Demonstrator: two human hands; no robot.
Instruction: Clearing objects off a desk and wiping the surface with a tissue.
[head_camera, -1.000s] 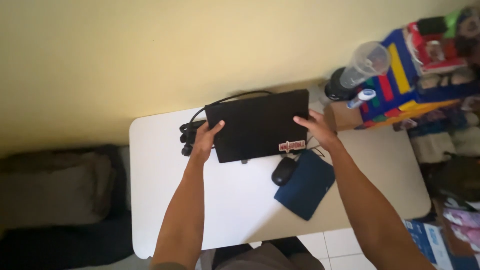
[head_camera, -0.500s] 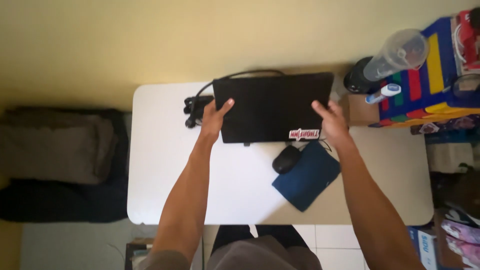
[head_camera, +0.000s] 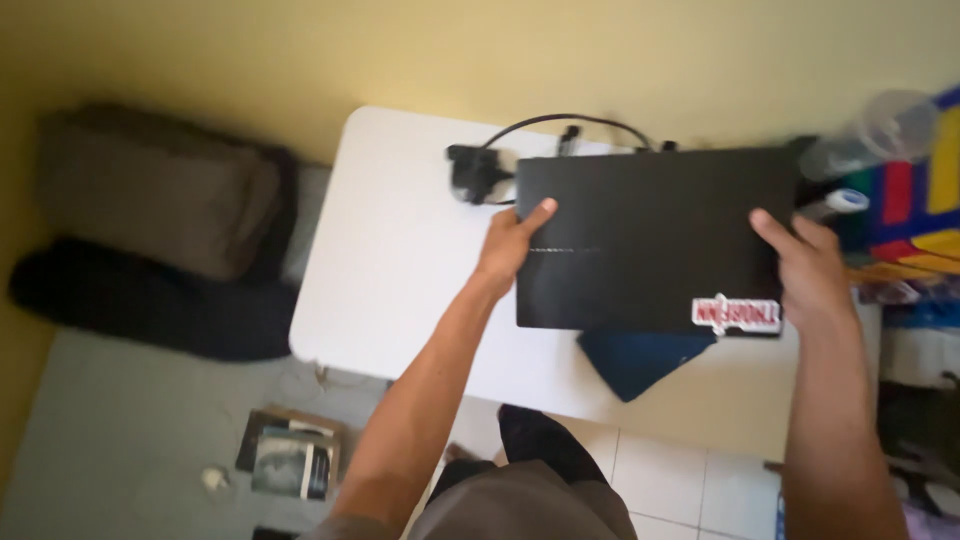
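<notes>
Both hands, left (head_camera: 510, 245) and right (head_camera: 810, 270), grip a closed black laptop (head_camera: 650, 235)

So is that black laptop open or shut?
Shut: the flat black laptop shows only its closed lid, gripped at each side by the left hand and right hand.

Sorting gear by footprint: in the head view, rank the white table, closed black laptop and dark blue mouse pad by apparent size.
1. White table.
2. Closed black laptop, held nearer the camera, so it looks enlarged.
3. Dark blue mouse pad, mostly hidden under the laptop, so its full size is unsure.
</notes>
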